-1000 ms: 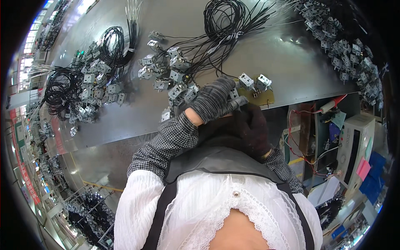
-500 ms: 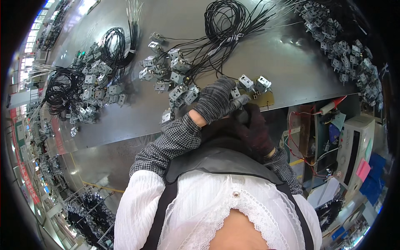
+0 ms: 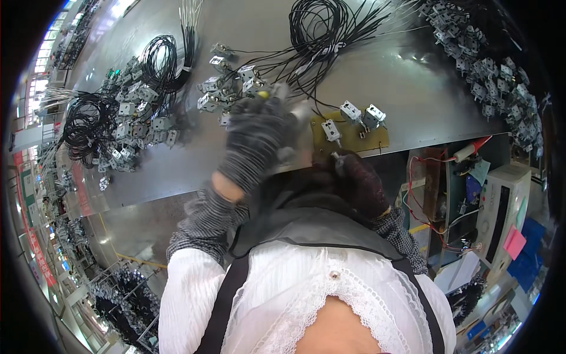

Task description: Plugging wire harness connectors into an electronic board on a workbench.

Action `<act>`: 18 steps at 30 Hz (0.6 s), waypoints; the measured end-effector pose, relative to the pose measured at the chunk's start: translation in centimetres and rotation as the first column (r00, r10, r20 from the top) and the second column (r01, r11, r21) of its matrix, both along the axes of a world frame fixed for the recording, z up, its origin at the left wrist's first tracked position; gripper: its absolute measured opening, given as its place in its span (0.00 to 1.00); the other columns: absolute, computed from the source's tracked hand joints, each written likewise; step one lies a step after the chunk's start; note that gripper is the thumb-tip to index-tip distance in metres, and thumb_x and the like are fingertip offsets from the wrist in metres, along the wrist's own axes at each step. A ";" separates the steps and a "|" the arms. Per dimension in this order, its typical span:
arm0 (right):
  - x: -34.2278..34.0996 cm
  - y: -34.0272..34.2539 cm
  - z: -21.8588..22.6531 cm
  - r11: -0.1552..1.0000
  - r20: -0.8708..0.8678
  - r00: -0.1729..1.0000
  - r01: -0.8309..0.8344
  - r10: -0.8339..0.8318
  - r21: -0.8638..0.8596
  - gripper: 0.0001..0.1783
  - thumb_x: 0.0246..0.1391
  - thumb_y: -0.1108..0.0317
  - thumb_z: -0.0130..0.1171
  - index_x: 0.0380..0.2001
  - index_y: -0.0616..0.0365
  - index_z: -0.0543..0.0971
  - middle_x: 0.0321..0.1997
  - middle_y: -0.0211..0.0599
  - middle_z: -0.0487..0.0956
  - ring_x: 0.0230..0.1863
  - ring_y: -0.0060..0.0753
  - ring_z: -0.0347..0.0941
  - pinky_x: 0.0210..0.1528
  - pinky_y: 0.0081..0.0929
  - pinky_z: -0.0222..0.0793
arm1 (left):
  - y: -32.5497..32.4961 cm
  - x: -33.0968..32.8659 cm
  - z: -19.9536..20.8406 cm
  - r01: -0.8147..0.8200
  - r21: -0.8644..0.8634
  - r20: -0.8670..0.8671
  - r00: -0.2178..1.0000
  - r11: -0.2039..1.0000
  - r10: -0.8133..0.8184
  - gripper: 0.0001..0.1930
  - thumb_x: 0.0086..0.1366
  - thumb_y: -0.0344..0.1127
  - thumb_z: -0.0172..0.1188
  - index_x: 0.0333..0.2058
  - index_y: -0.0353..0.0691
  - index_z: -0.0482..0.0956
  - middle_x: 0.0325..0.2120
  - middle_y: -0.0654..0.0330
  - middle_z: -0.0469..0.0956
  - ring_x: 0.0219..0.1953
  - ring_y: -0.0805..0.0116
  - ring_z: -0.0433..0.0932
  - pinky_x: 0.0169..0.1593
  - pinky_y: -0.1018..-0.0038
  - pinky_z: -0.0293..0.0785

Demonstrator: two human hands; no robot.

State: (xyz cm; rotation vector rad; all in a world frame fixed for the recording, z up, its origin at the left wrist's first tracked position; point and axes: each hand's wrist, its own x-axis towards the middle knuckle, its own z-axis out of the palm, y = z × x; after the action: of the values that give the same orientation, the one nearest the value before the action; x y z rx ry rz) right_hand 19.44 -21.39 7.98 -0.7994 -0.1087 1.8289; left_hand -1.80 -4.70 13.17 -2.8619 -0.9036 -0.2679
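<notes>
My left hand (image 3: 254, 133), in a grey striped glove, is blurred by motion over a loose cluster of small metal terminal blocks (image 3: 212, 85) with black wires. Its fingers are too smeared to read. A yellow-brown board (image 3: 372, 139) lies at the table's front edge. Three metal blocks are on it: one at its left (image 3: 331, 131), one at the top (image 3: 350, 111) and one at the right (image 3: 374, 115). Just below the board, my right hand (image 3: 361, 182), in a dark maroon glove, is closed. A small metallic tip shows at its fingers; what it holds is mostly hidden.
A coil of black wires (image 3: 318, 29) lies beyond the cluster. Bundles of wired blocks (image 3: 138, 112) sit at the left, and a heap of blocks (image 3: 498, 82) fills the table's right side. Below the edge at right are a whitish box-shaped device (image 3: 501, 203) and red cables (image 3: 421, 206).
My left hand has moved left from the board to the block cluster, uncovering the board's left block. My right hand stays near the board's front edge.
</notes>
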 end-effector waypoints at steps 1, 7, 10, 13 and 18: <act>-0.2 0.1 -0.4 0.995 0.132 0.991 -0.040 0.027 0.092 0.24 0.78 0.50 0.48 0.59 0.59 0.75 0.57 0.41 0.81 0.56 0.32 0.79 0.61 0.33 0.75 | 0.7 -0.8 -0.2 0.001 -0.001 -0.001 1.000 1.000 -0.001 0.41 0.55 0.38 0.76 0.69 0.53 0.71 0.57 0.53 0.79 0.54 0.54 0.81 0.58 0.59 0.77; 0.7 3.6 0.5 0.966 0.622 0.782 -0.192 0.044 0.173 0.20 0.77 0.60 0.48 0.60 0.64 0.75 0.55 0.42 0.81 0.56 0.32 0.79 0.62 0.31 0.74 | 4.2 -2.8 1.0 0.076 -0.608 0.204 0.977 0.790 0.063 0.25 0.60 0.35 0.75 0.58 0.49 0.82 0.46 0.55 0.83 0.47 0.58 0.82 0.52 0.65 0.81; 2.4 5.9 0.7 0.961 0.704 0.706 -0.135 -0.078 0.241 0.21 0.78 0.56 0.47 0.59 0.62 0.76 0.54 0.39 0.82 0.57 0.30 0.78 0.62 0.31 0.73 | 1.7 0.0 0.9 0.084 -0.677 0.362 0.903 0.731 0.231 0.23 0.61 0.35 0.75 0.55 0.44 0.83 0.44 0.53 0.81 0.44 0.56 0.82 0.49 0.66 0.81; 4.1 8.1 -0.7 0.941 0.671 0.717 -0.064 -0.187 0.331 0.20 0.78 0.58 0.47 0.59 0.63 0.76 0.53 0.39 0.82 0.56 0.31 0.78 0.61 0.31 0.74 | -2.1 4.3 0.0 0.082 -0.464 0.451 0.879 0.882 0.155 0.26 0.58 0.40 0.78 0.55 0.43 0.82 0.44 0.49 0.80 0.43 0.53 0.83 0.46 0.62 0.81; 6.5 10.3 -3.6 0.935 0.524 0.795 0.145 -0.305 0.324 0.18 0.77 0.65 0.49 0.59 0.65 0.75 0.54 0.43 0.82 0.53 0.36 0.81 0.56 0.35 0.80 | -6.0 8.0 -6.0 0.037 -0.377 0.310 0.947 0.926 0.088 0.27 0.60 0.46 0.72 0.56 0.41 0.80 0.43 0.52 0.80 0.45 0.51 0.82 0.47 0.58 0.80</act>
State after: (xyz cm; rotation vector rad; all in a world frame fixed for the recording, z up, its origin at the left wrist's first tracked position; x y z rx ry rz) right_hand 25.97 -11.06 4.41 -1.0903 -0.6104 1.2616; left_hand 6.18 -10.69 7.14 -3.2151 -1.1634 -0.6407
